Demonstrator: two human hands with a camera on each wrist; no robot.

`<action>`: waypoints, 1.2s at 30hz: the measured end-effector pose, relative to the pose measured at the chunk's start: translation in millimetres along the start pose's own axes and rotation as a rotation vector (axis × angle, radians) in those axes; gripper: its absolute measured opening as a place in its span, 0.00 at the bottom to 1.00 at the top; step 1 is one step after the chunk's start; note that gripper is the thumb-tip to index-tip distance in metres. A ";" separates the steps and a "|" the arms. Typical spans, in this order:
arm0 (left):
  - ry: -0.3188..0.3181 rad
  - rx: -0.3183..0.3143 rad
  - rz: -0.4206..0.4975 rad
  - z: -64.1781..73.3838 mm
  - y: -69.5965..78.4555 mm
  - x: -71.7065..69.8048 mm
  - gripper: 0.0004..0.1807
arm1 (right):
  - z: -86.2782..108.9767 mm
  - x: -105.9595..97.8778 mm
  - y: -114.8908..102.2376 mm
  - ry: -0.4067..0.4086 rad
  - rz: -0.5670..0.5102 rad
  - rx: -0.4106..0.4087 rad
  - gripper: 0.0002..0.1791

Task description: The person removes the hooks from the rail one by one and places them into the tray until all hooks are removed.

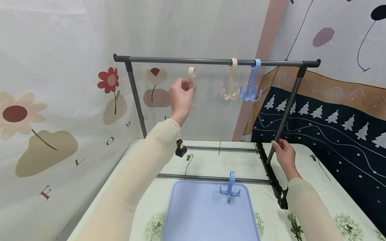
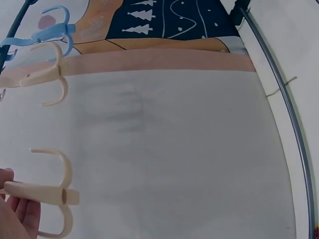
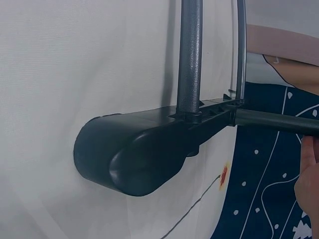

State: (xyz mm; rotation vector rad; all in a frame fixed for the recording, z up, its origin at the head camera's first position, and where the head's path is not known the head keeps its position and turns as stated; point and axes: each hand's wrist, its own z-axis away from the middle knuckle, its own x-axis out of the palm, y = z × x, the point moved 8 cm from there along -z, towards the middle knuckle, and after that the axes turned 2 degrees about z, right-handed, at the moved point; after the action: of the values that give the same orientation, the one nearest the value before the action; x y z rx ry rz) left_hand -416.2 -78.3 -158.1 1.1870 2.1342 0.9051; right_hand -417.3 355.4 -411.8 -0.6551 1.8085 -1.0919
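Note:
My left hand (image 1: 182,97) pinches a beige multi-prong hook (image 1: 191,72) by its stem, its curved top just under the rack's top rail (image 1: 169,60). In the left wrist view, the prongs of this beige hook (image 2: 64,195) spread out past my fingers. My right hand (image 1: 285,156) grips the lower part of the rack's right upright (image 1: 283,120). Only the edge of the right hand (image 3: 308,184) shows in the right wrist view. Another beige hook (image 1: 231,78) and a blue hook (image 1: 252,82) hang side by side toward the rail's right end.
A blue tray (image 1: 208,214) lies on the table in front of the rack, with a blue hook (image 1: 230,187) standing near its back right corner. Dark base bars (image 1: 223,149) cross the flowered tablecloth (image 1: 144,214). Printed curtains stand behind and to both sides.

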 end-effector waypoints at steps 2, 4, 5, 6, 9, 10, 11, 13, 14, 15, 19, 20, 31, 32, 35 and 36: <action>-0.020 -0.005 -0.013 1.3 -3.4 0.0 0.10 | 0.1 0.1 0.4 0.002 -0.001 0.003 0.31; -0.048 -0.009 -0.026 3.2 -6.4 0.2 0.10 | 0.6 -0.3 0.4 0.007 0.001 0.003 0.31; -0.061 -0.010 -0.031 4.1 -7.9 0.4 0.10 | 0.7 -0.5 0.6 0.007 0.000 0.006 0.30; -0.075 -0.010 -0.039 5.0 -9.2 0.3 0.10 | 0.7 -0.7 0.8 0.007 -0.001 0.010 0.30; -0.112 -0.005 -0.092 7.4 -14.2 -0.3 0.10 | 0.9 -1.1 0.9 0.009 -0.001 0.012 0.30; -0.123 -0.004 -0.111 8.3 -15.7 -0.6 0.10 | 0.9 -1.1 0.6 0.011 0.001 0.010 0.30; -0.135 0.001 -0.131 9.2 -17.4 -0.8 0.10 | 0.7 -1.0 0.9 0.011 -0.002 0.012 0.30; -0.160 0.005 -0.170 11.5 -20.7 -1.6 0.10 | 0.4 -0.8 1.4 0.011 -0.005 0.014 0.30; -0.172 0.007 -0.181 12.8 -22.2 -1.9 0.10 | 0.4 -0.8 1.5 0.012 -0.005 0.014 0.30; -0.186 0.006 -0.186 14.0 -24.1 -1.9 0.10 | 0.6 -0.8 1.4 0.014 -0.004 0.013 0.30; -0.233 -0.019 -0.181 19.4 -33.0 -2.3 0.11 | 0.6 -0.9 2.4 0.012 -0.007 0.011 0.30; -0.246 -0.026 -0.173 20.9 -35.4 -2.2 0.11 | 0.5 -0.9 2.6 0.011 -0.008 0.010 0.29; -0.446 -0.132 -0.001 49.0 -67.2 6.0 0.11 | 0.9 0.7 1.6 0.014 -0.011 0.001 0.30; -0.473 -0.143 0.017 52.9 -69.9 7.3 0.11 | 0.9 1.0 1.5 0.014 -0.014 0.001 0.30; -0.546 -0.171 0.041 64.9 -78.1 10.8 0.10 | 1.0 1.1 1.5 0.017 -0.011 -0.002 0.30; -0.566 -0.176 0.048 68.5 -80.3 11.9 0.10 | 0.9 1.1 1.9 0.016 -0.013 0.000 0.30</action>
State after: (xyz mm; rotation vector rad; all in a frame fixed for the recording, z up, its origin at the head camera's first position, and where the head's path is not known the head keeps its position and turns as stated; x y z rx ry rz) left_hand -414.4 -78.9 -264.3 1.2287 1.5497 0.6585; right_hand -417.0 355.0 -414.1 -0.6603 1.8201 -1.1092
